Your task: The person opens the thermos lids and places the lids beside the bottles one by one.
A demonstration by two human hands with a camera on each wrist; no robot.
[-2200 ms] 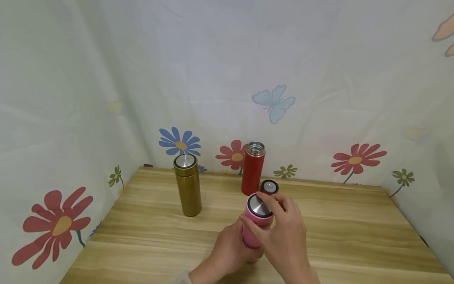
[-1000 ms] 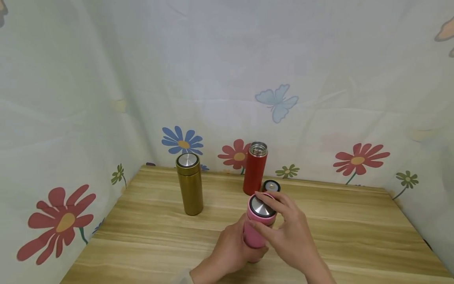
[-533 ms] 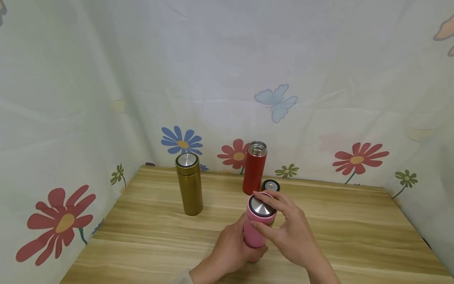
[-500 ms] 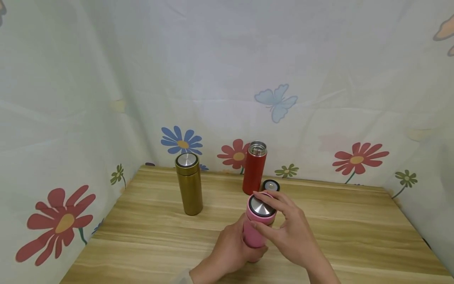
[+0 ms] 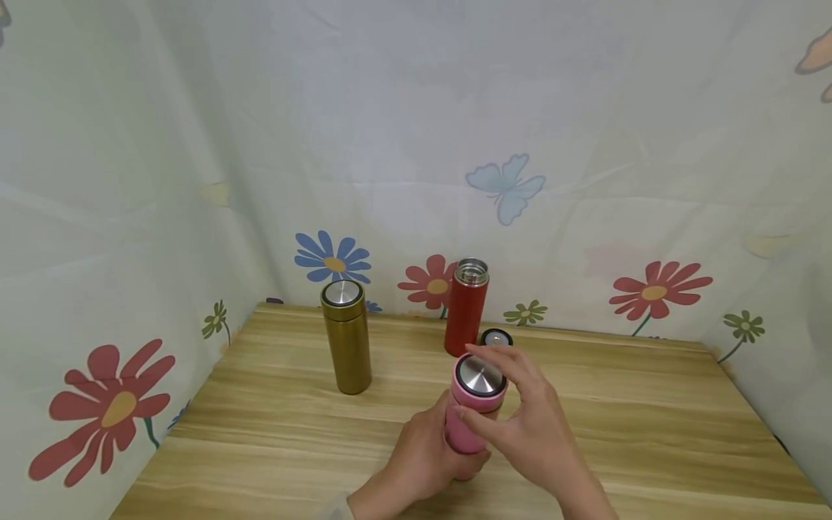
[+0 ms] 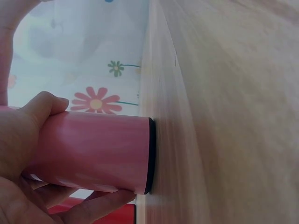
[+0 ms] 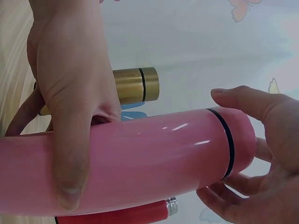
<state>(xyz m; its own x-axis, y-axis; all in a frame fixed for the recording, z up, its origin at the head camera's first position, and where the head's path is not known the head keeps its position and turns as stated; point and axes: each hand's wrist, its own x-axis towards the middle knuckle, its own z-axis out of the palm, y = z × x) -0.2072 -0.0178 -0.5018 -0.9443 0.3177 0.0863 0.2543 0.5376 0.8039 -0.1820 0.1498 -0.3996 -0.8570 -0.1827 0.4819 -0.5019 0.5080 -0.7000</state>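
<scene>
In the head view a pink thermos flask (image 5: 464, 432) stands upright at front centre. My left hand (image 5: 425, 451) grips its body from the left, and the left wrist view shows the dark base (image 6: 150, 156) at the tabletop. My right hand (image 5: 529, 422) surrounds the pink lid (image 5: 481, 375), which has a brushed steel top. The right wrist view shows its thumb (image 7: 233, 99) at one side of the lid and the other fingers curled at the opposite side. The lid sits on the flask, a black ring (image 7: 224, 135) marking the joint.
Behind stands an uncapped red flask (image 5: 464, 310), its steel mouth exposed. Beside it a lid (image 5: 497, 339) lies underside up, partly hidden by my right hand. A capped gold flask (image 5: 347, 347) stands left. Flowered cloth (image 5: 572, 238) backs the wood-grain table (image 5: 260, 404).
My right hand has shifted round the lid, its index finger now slightly higher at the far rim. My left hand and the pink flask have hardly moved.
</scene>
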